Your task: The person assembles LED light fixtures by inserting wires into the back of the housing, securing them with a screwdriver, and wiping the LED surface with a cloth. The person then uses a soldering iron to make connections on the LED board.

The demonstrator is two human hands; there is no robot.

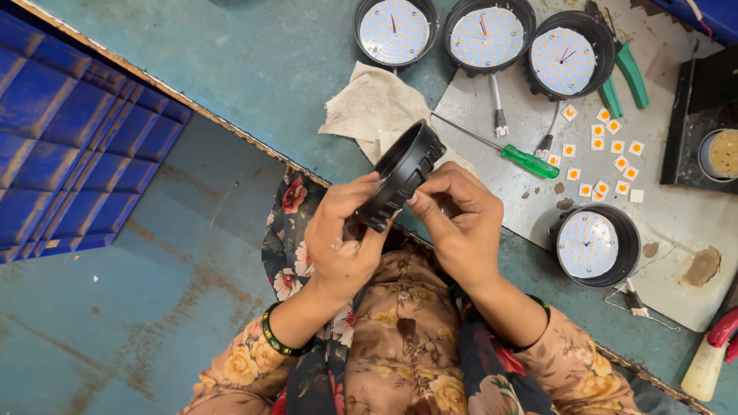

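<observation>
My left hand [344,240] and my right hand [459,223] both grip a round black lamp housing [401,174], held on edge just above my lap near the table's front edge. The left hand cups its lower rim. The right hand's fingers press on its inner side, which is hidden. On the table stand several more black housings with white LED discs: three in a row at the back [394,29] [487,35] [567,60] and one near my right hand [593,244].
A green-handled screwdriver [527,161] and a crumpled cloth [370,104] lie behind the held housing. Small white square chips [607,157] are scattered on a grey sheet [676,223]. Green pliers [629,75] lie at the back right. A blue crate [69,146] stands to the left on the floor.
</observation>
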